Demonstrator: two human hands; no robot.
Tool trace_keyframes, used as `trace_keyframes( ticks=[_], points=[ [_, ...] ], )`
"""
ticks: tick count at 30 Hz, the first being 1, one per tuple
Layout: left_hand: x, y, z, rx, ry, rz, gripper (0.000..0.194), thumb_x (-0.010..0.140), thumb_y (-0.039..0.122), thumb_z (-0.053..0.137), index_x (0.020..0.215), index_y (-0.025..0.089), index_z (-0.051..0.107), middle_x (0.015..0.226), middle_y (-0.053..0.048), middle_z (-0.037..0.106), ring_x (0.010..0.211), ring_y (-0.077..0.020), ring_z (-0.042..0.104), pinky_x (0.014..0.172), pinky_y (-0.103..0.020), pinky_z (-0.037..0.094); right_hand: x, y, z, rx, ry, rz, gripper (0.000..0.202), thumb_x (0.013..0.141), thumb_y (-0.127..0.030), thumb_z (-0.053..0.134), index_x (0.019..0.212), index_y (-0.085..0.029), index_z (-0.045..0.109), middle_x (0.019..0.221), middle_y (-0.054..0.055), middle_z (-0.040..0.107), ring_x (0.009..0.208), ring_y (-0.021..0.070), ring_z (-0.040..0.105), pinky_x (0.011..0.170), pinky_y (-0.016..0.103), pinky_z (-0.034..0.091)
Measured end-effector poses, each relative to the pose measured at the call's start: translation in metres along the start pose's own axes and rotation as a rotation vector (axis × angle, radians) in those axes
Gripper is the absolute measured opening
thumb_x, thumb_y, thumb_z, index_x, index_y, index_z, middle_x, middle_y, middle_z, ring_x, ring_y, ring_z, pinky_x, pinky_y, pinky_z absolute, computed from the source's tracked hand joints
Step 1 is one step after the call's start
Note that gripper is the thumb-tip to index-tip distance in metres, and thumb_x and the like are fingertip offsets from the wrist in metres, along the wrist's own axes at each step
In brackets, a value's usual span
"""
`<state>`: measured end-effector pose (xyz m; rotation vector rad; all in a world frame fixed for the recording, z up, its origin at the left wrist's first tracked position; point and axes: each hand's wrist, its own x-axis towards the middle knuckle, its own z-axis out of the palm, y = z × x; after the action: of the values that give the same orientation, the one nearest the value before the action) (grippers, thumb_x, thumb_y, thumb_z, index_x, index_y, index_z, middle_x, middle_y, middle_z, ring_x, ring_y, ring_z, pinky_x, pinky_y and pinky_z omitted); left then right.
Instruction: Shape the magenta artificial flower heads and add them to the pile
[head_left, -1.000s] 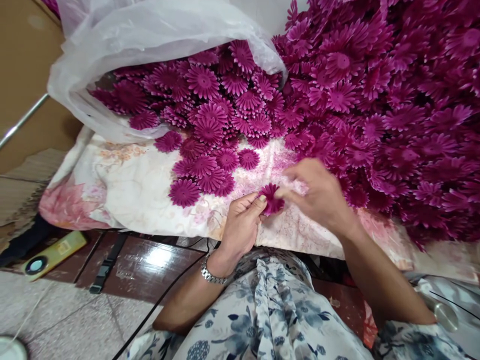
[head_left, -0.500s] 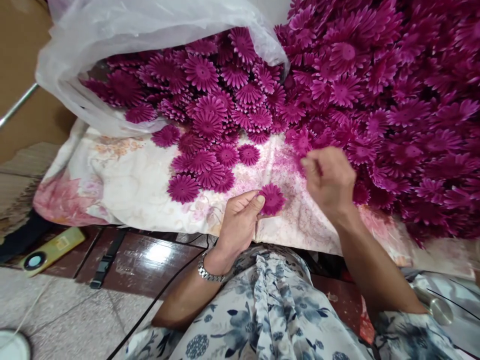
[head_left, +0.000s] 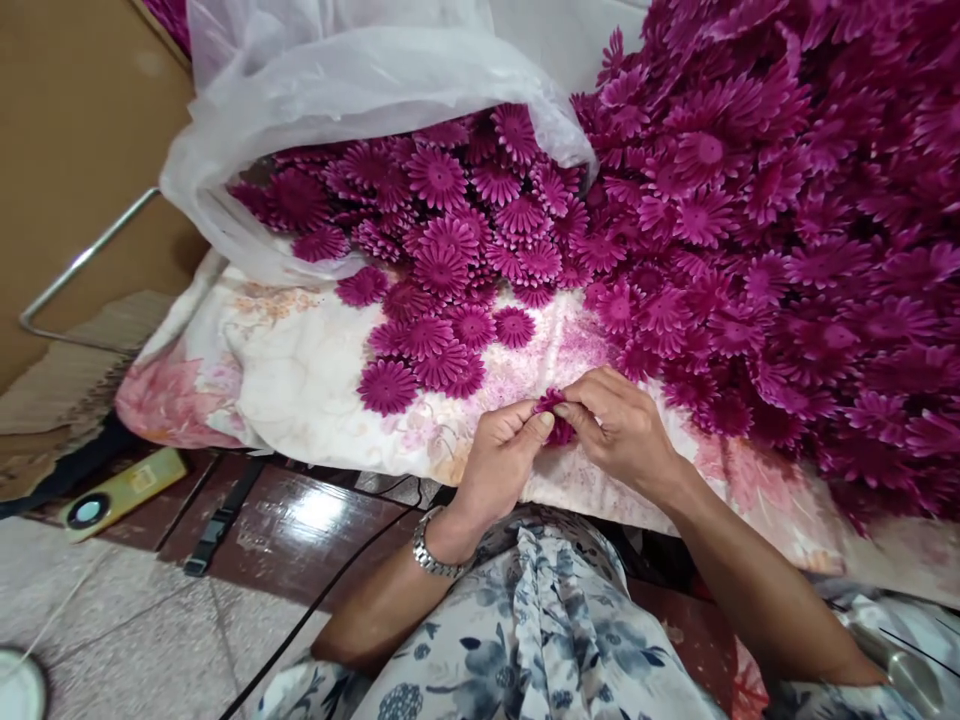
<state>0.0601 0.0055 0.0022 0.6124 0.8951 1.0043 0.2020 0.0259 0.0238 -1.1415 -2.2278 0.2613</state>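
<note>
Between my two hands, over the front edge of the floral cloth point(head_left: 300, 355), is a magenta artificial flower point(head_left: 559, 432), partly covered by fingers. My left hand point(head_left: 504, 455), with a metal watch on its wrist, pinches the flower's left side between thumb and finger. From the right, my right hand point(head_left: 622, 425) pinches the same flower at its upper right edge. Just beyond lie several loose flower heads point(head_left: 387, 386) on the cloth. A large heap of the same magenta flowers point(head_left: 750, 250) rises to the right.
A translucent plastic bag point(head_left: 360, 85) lies at the back with its mouth toward me and flower heads spilling out. On the lower left are a yellow phone-like object point(head_left: 127, 495), a black buckle strap point(head_left: 214, 530) and a dark cable. A bent metal rod point(head_left: 90, 255) stands at the left.
My right hand has come down and left from beside the flower heap to the flower in my left hand, and its fingers now grip it. The view has shifted slightly.
</note>
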Motion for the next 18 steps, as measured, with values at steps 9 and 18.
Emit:
trace_keyframes(
  ticks=[9,18],
  points=[
    [-0.001,0.016,0.004,-0.135,0.037,-0.034,0.028,0.059,0.035,0.078,0.057,0.013,0.061,0.052,0.005,0.05,0.05,-0.0061,0.044,0.059,-0.028,0.055,0.022,0.036,-0.047,-0.404,0.251,0.294,0.016,0.083,-0.033,0.057,0.092,-0.02,0.06,0.091,0.009,0.059,0.09,0.0246,0.052,0.077,0.04,0.039],
    [0.0,0.009,0.003,-0.056,-0.008,-0.032,0.024,0.062,0.033,0.076,0.063,0.011,0.065,0.059,0.0,0.057,0.058,-0.0095,0.051,0.06,-0.025,0.05,0.001,0.001,0.001,0.138,-0.101,0.14,0.013,0.082,-0.017,0.055,0.071,-0.019,0.048,0.065,-0.001,0.052,0.064,0.0126,0.049,0.062,0.026,0.039]
  ],
)
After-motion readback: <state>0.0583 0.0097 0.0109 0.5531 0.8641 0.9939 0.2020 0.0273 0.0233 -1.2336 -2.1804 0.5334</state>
